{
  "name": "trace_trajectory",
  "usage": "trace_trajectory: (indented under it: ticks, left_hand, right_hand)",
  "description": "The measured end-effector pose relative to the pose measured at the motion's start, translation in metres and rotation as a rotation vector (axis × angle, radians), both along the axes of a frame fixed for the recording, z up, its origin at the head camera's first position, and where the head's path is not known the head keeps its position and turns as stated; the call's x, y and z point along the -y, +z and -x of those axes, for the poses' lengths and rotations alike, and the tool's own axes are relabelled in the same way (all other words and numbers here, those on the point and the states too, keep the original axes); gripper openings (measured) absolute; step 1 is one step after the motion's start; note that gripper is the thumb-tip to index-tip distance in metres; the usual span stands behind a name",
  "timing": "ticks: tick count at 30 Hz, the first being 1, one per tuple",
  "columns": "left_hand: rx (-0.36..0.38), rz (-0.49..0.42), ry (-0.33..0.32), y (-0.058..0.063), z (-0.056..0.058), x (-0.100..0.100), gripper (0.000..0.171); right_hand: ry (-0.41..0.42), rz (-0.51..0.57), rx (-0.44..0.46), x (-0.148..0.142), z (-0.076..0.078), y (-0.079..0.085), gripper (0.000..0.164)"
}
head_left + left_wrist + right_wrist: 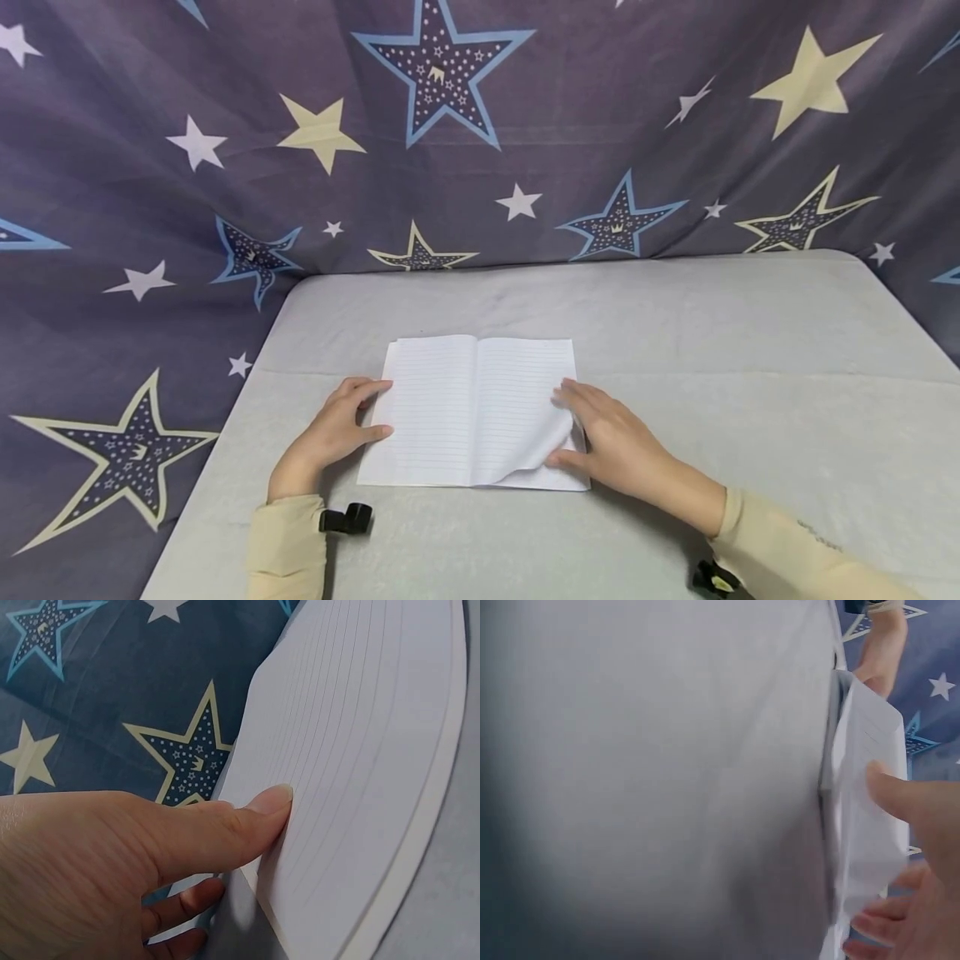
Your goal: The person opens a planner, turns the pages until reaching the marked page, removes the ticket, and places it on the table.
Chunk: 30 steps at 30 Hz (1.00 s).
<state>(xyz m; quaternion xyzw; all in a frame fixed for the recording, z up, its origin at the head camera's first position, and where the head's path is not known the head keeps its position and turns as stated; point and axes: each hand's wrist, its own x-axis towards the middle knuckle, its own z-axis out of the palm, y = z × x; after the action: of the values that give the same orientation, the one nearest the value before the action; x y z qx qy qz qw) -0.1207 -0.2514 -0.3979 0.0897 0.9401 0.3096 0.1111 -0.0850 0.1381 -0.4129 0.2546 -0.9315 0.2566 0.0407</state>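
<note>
An open notebook with white ruled pages lies on the pale grey surface. At its left edge is my left hand, the index fingertip and thumb spread apart along the margin. The left wrist view shows the thumb resting on the ruled page, the other fingers loosely bent beside the edge. My right hand holds the right-hand page near its outer edge, and that page's lower corner curls up off the sheet below. In the right wrist view the thumb lies against the page, with the other fingers blurred.
The notebook lies on a cloth-covered table. Behind and to the left hangs a dark purple curtain printed with stars. Black wrist-camera mounts sit at both cuffs, close over the table.
</note>
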Motion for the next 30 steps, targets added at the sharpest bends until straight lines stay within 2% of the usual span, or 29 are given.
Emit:
trace_trajectory:
  ticks: [3,5,9,15,22,26,30]
  left_hand:
    - [-0.004,0.002,-0.002,0.000,0.000,0.001,0.067]
    - [-0.008,0.004,-0.001,0.000,0.000,0.001,0.067]
    - [-0.011,0.005,-0.003,-0.001,0.000,0.002,0.067]
    - [-0.012,-0.006,-0.029,-0.002,0.001,0.006,0.068]
    - [-0.032,-0.036,-0.047,-0.002,-0.002,0.015,0.063]
    - [-0.040,-0.076,-0.051,0.000,-0.003,0.020,0.054]
    - [-0.037,-0.099,-0.019,0.005,-0.004,0.026,0.047]
  right_hand:
    - [-0.055,0.072,0.022,0.006,0.001,0.004,0.102]
    - [-0.077,0.111,0.050,0.012,0.001,0.008,0.106]
    - [-0.064,0.144,0.111,0.028,-0.001,0.016,0.099]
    - [0.039,0.124,0.141,0.059,-0.006,0.022,0.082]
    - [0.168,0.033,0.179,0.092,-0.010,0.018,0.076]
    - [0.226,-0.062,0.147,0.103,-0.014,0.015,0.070]
    - [0.255,-0.142,0.114,0.109,-0.016,0.015,0.059]
